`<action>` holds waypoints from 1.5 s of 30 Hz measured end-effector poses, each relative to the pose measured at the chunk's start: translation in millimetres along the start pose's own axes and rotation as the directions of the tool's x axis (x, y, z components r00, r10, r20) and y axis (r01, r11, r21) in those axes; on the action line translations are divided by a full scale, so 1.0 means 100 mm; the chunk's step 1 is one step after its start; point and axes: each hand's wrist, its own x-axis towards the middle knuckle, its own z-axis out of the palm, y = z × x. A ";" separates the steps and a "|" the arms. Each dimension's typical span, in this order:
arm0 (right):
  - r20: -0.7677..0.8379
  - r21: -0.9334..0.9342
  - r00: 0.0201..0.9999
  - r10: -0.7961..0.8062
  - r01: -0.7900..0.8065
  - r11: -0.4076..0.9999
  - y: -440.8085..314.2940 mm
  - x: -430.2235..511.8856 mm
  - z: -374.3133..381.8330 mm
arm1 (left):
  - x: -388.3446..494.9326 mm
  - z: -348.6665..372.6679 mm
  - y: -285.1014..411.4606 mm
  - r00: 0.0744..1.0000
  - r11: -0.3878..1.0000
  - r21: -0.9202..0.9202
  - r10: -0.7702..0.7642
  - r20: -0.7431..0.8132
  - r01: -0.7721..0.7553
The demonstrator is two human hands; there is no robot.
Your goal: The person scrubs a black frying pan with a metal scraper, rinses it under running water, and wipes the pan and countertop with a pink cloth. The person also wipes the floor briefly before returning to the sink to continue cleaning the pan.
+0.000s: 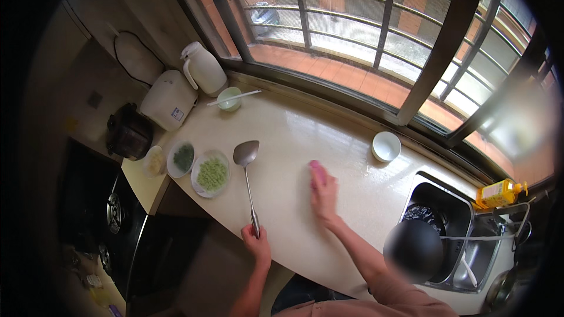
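My left hand [257, 244] grips the handle of a metal wok spatula [246, 154] at the counter's front edge. The spatula's broad blade points away from me over the counter [282, 141]. My right hand [325, 196] holds a pink sponge or cloth [315, 168] against the wet-looking countertop. Left of the spatula stands a bowl of chopped light-green vegetable [213, 175]. Beside it are a bowl of dark-green chopped greens [183, 158] and a small dish of pale pieces [154, 163].
A white bowl [386, 147] stands by the window, left of a double sink [465, 229] and yellow pump bottle [495, 193]. A blurred dark patch hides part of the sink. Far left are a green bowl with chopsticks [229, 99], white jug [205, 70], white appliance [169, 99] and gas hob [113, 211].
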 end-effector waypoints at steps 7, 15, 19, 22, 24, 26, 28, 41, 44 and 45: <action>0.344 -0.292 0.917 -0.200 0.307 0.906 -0.13 0.59 1.36 | -0.22 -0.12 -0.05 0.997 0.997 -0.025 -0.079 0.017 0.080; 0.012 -0.641 0.995 0.098 -0.068 0.765 0.69 1.59 1.15 | -0.39 0.03 0.15 0.990 0.996 -0.016 -0.085 0.112 0.087; 0.012 -0.626 0.981 0.195 -0.145 0.766 0.92 1.09 0.47 | -0.48 0.24 0.26 0.982 0.999 -0.027 0.022 0.190 -0.017; -0.178 -0.635 0.974 0.139 -0.222 0.740 1.02 0.64 -0.05 | -0.50 0.42 0.29 0.975 0.996 -0.088 0.041 0.219 -0.022; -0.177 -0.687 0.918 0.354 -0.373 0.623 1.08 0.37 -0.34 | -0.50 0.53 0.30 0.971 0.997 -0.066 0.055 0.231 -0.041; -0.201 -0.746 0.930 0.306 -0.348 0.567 1.10 0.07 -0.65 | -0.51 0.62 0.30 0.965 0.997 -0.043 0.074 0.251 -0.065; -0.289 -0.661 0.915 0.282 -0.404 0.633 1.05 -0.20 -0.92 | -0.53 0.67 0.30 0.959 0.997 -0.074 0.039 0.279 -0.019; -0.364 -0.683 0.743 0.561 -0.623 0.382 1.31 -1.09 -2.11 | -0.15 0.95 0.25 0.872 0.899 0.072 0.396 0.287 -0.431; -0.427 -0.587 0.807 0.408 -0.591 0.553 1.10 -1.27 -2.44 | -0.04 0.89 0.23 0.832 0.858 0.109 0.445 0.331 -0.502; -0.434 -0.554 0.826 0.359 -0.559 0.617 0.97 -1.33 -2.53 | -0.03 0.87 0.26 0.828 0.857 0.146 0.412 0.380 -0.493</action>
